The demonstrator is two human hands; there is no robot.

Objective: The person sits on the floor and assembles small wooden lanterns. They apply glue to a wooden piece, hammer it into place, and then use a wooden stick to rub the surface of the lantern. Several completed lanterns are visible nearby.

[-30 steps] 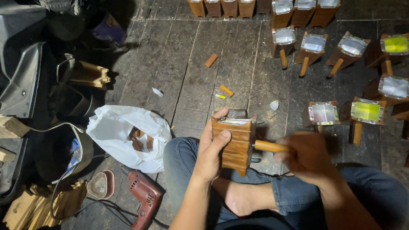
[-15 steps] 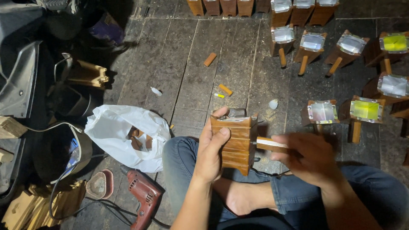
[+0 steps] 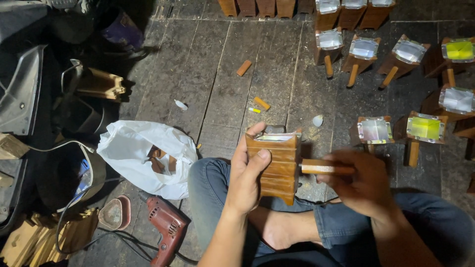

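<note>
Bare floor boards (image 3: 217,74) lay open at upper centre, with only small wooden pegs (image 3: 244,67) scattered there. Wooden boxes (image 3: 374,130) crowded the right side; a white bag (image 3: 129,148) and red drill (image 3: 166,223) blocked the lower left.

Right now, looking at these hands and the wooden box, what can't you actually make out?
- Head view: where the wooden peg meets the ribbed wooden box, and the right hand itself, are motion-blurred.
- The left hand covers the box's near left side.
- The white plastic bag hides most of its wooden contents.
- The red drill tip is cut off by the bottom edge.
- The top row of boxes is cut off.
</note>
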